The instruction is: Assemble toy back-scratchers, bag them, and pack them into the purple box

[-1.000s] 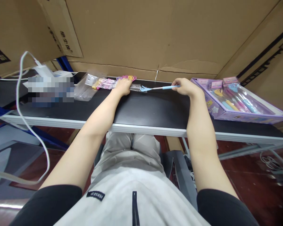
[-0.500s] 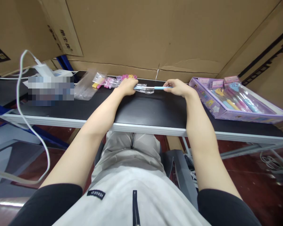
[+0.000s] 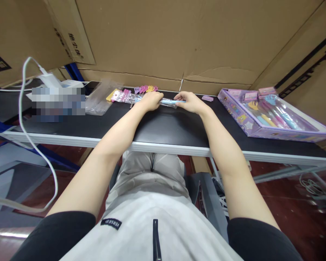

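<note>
Over the middle of the black tabletop, my left hand [image 3: 152, 100] is closed on a clear plastic sleeve [image 3: 167, 104] that lies lengthwise. My right hand [image 3: 189, 102] pinches the end of a light blue pen [image 3: 180, 102] at the sleeve's right-hand opening. Most of the pen's length is within the sleeve, partly hidden by my left fingers. Left of my left hand, more clear wrapping with pink ends [image 3: 119, 95] shows. Behind it lie pink, purple and yellow claw-shaped pieces [image 3: 146, 88].
On the right stands a purple open box [image 3: 260, 131] with several wrapped pens. A small pink piece [image 3: 207, 98] lies behind my right hand. Empty clear bags [image 3: 99, 103] and a white cable [image 3: 24, 108] are at left. Cardboard [image 3: 157, 43] walls the back.
My right hand has moved left, and the pen has slid further into the sleeve. My left hand has shifted slightly right. The small pink piece has come into view.
</note>
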{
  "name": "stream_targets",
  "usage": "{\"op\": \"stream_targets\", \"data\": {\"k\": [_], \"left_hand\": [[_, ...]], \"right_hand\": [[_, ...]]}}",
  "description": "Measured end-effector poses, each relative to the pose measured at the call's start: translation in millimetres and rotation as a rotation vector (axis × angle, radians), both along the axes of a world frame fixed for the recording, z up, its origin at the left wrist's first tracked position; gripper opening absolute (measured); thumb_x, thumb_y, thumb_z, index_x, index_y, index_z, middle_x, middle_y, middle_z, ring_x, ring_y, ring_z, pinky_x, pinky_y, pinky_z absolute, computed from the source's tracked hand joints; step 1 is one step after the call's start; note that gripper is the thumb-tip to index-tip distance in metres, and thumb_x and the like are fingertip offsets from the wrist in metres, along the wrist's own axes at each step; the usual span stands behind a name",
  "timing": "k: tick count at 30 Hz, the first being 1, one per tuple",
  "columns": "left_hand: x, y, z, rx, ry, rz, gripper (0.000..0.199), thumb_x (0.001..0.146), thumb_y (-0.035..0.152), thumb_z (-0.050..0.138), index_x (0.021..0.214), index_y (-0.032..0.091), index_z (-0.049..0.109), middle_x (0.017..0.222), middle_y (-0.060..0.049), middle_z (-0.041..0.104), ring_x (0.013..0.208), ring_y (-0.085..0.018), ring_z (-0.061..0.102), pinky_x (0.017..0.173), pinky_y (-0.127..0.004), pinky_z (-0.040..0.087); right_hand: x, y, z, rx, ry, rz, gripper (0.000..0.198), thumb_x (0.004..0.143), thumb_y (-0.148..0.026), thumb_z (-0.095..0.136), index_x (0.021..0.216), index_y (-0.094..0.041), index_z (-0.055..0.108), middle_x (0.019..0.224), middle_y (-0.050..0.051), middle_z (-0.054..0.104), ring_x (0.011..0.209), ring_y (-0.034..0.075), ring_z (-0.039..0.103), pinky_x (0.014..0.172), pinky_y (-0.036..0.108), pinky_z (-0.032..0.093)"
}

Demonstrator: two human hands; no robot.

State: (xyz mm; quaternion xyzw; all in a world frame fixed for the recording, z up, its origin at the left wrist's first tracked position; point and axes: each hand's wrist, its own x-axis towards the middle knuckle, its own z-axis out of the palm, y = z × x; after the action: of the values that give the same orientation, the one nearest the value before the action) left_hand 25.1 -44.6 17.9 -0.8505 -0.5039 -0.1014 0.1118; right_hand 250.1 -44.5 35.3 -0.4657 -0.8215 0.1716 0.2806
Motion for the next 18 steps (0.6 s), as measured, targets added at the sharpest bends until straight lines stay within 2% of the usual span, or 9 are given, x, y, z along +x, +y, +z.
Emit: {"op": "stream_targets", "data": {"k": [4, 9, 14, 18], "left_hand": [[-5, 5, -0.7, 0.009, 0.005, 0.010, 0.036, 0.091, 0.010, 0.051, 0.121, 0.013, 0.070, 0.122, -0.018, 0.074, 0.118, -0.033, 0.068, 0.098, -0.040, 0.052], [-7, 7, -0.6, 0.007, -0.011, 0.015, 0.035, 0.091, 0.010, 0.050, 0.119, 0.015, 0.070, 0.123, -0.016, 0.074, 0.119, -0.031, 0.067, 0.099, -0.038, 0.051], [-2, 2, 2.5, -0.017, -0.016, 0.008, 0.037, 0.089, 0.009, 0.053, 0.122, 0.014, 0.069, 0.126, -0.017, 0.073, 0.123, -0.033, 0.066, 0.101, -0.039, 0.051], [1, 1, 2.5, -0.005, -0.006, -0.011, 0.039, 0.090, 0.008, 0.051, 0.124, 0.012, 0.069, 0.126, -0.018, 0.073, 0.124, -0.033, 0.066, 0.100, -0.039, 0.051]], "right_hand": [[12, -1, 6, -0.043, -0.094, -0.056, 0.035, 0.078, -0.042, 0.084, 0.101, -0.017, 0.078, 0.083, 0.009, 0.074, 0.079, 0.022, 0.068, 0.079, 0.036, 0.058], [14, -4, 10, -0.051, -0.152, -0.111, 0.027, 0.086, -0.040, 0.077, 0.094, -0.015, 0.076, 0.076, 0.008, 0.071, 0.071, 0.019, 0.065, 0.074, 0.034, 0.054], [1, -11, 8, -0.095, -0.073, -0.010, 0.025, 0.089, -0.040, 0.075, 0.099, -0.018, 0.073, 0.077, 0.006, 0.072, 0.070, 0.017, 0.063, 0.072, 0.030, 0.052], [-4, -12, 5, -0.120, -0.018, 0.006, 0.027, 0.086, -0.041, 0.079, 0.093, -0.017, 0.070, 0.075, 0.006, 0.071, 0.069, 0.016, 0.062, 0.069, 0.028, 0.051]]}}
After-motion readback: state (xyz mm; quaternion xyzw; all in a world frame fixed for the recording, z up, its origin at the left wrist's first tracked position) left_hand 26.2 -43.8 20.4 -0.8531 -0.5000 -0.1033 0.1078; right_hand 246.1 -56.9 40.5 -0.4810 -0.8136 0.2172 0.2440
